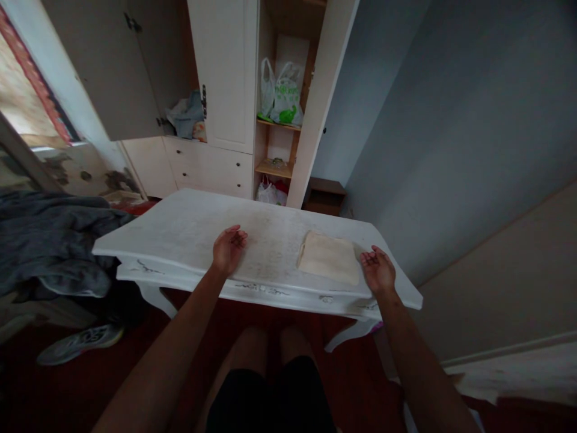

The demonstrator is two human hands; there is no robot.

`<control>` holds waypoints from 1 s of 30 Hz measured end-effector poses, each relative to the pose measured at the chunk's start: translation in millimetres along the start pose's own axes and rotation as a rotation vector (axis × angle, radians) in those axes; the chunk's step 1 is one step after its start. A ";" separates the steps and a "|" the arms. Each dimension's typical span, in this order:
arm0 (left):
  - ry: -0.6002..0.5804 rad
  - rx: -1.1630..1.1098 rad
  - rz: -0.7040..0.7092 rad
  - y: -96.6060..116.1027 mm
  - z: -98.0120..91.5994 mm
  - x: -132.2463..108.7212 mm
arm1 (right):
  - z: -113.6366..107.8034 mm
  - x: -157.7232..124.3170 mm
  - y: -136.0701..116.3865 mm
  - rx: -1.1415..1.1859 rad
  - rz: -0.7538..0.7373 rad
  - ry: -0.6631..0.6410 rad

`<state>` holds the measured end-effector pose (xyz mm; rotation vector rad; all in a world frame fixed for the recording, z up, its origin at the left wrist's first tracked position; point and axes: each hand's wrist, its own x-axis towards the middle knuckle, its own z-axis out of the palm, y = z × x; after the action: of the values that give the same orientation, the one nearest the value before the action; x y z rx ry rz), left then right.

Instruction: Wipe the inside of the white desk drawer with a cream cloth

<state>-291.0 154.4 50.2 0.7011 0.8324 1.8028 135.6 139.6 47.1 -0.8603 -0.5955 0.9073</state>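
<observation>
A folded cream cloth (329,257) lies flat on the right half of a white table (189,225). My right hand (378,270) is just beyond the cloth's right edge, palm turned up and fingers loosely bent, with nothing in it. Over the middle of the table, well to the left of the cloth, my left hand (229,249) is also empty, its fingers half curled and apart. Whether either hand rests on the tabletop I cannot tell.
Behind the table stands a white wardrobe (225,78) with doors open; plastic bags (286,99) sit on its shelf. Left of the table is a heap of grey fabric (58,234), with a shoe (81,344) on the red floor. A grey wall (451,120) rises at right.
</observation>
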 end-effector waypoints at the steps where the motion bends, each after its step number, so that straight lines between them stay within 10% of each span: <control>1: 0.016 -0.075 -0.022 1.6 -0.1 -1.1 | 0.3 0.6 0.3 -0.009 0.002 -0.003; 7: -0.094 0.264 0.008 -1.1 10.6 -10.4 | 6.1 -9.6 4.5 -0.078 -0.091 0.071; 13: -0.106 0.268 0.019 2.2 12.7 -11.8 | -2.9 -79.3 5.6 -0.143 -0.338 0.237; 17: -0.091 0.259 0.005 5.0 14.0 -11.2 | -17.2 -134.1 26.3 -0.116 -0.162 0.255; 24: -0.067 0.278 0.007 4.7 16.1 -11.3 | -25.6 -172.4 72.9 -0.334 0.578 0.080; 30: -0.061 0.284 0.012 5.4 18.4 -11.8 | -8.7 -168.0 77.8 -0.323 0.669 -0.010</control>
<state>-275.7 146.0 64.4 0.9400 1.0560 1.6815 25.1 17.6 -38.2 -1.3891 -0.4707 1.4406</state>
